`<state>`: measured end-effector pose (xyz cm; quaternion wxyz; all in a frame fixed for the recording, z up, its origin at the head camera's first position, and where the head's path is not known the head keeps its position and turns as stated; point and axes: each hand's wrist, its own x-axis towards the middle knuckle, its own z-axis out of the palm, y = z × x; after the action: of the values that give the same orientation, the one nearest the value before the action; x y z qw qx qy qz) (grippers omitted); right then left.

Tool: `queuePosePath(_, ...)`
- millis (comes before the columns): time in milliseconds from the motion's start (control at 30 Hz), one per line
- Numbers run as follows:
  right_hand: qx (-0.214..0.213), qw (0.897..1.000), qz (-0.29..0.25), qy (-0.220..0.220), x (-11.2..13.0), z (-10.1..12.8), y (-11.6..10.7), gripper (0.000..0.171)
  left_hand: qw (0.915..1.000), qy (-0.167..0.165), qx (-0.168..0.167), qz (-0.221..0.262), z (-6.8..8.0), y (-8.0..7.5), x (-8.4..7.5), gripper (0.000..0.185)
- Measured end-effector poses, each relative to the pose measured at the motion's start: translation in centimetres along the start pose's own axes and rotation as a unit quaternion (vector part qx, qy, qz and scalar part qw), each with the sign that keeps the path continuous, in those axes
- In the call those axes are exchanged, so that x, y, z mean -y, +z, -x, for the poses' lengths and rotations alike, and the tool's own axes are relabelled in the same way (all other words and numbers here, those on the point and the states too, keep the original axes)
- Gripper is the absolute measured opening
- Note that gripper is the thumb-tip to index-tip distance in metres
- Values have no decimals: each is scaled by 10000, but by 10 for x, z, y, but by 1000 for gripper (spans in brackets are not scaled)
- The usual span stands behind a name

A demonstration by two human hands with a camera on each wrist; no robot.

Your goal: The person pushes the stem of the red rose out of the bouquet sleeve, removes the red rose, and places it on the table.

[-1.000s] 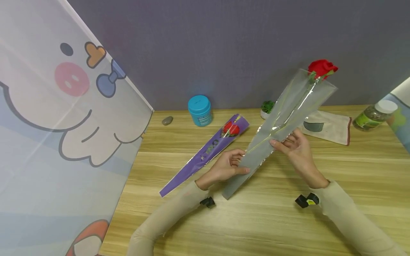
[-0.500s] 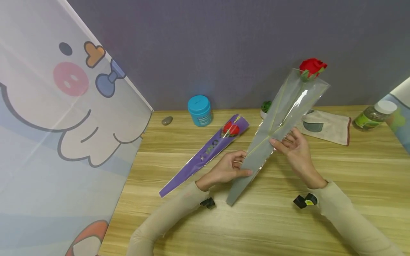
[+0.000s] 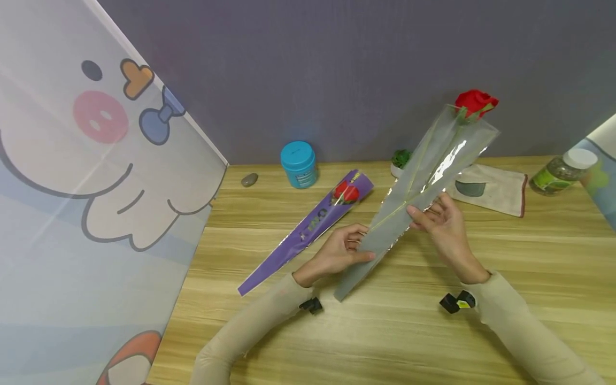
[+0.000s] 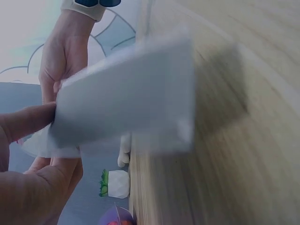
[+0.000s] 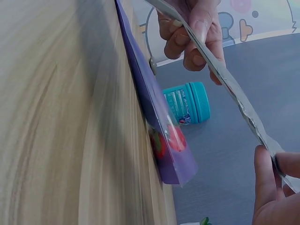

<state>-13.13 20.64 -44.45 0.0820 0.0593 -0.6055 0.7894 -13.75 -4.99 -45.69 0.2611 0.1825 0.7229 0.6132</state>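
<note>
Head view: both hands hold a clear sleeve (image 3: 423, 182) above the worktop (image 3: 385, 331), tilted with its narrow end low and toward the person. A red rose (image 3: 475, 101) sticks out of its wide top end, the stem running down inside. Left hand (image 3: 339, 254) grips the lower part, thumb across the front, fingers curled behind. Right hand (image 3: 445, 227) pinches the sleeve's right edge higher up. A purple sleeve (image 3: 308, 230) with a second rose lies flat on the worktop just left of the left hand. Along the wall: teal jar (image 3: 299, 164), small stone (image 3: 249, 179), cloth (image 3: 491, 188), bottle (image 3: 560, 171).

Left wrist view: blurred; left thumb and fingers (image 4: 28, 122) clamp the sleeve's narrow end, right hand beyond.

Right wrist view: sleeve seen edge-on, left fingers (image 5: 197, 33) curled on it; right fingertips (image 5: 269, 183) pinch its near edge. Purple sleeve flat below.
</note>
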Motion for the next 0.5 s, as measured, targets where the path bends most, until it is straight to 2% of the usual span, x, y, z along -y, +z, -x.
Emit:
queuePosePath(200, 5, 9999, 105, 3, -2, 0, 1, 51, 9999, 17, -100, 122, -1, 0, 0, 43)
queuePosePath(500, 8, 9996, 270, 93, -7, 7, 6, 47, 9995, 66, -219, 218, -2, 2, 2, 42)
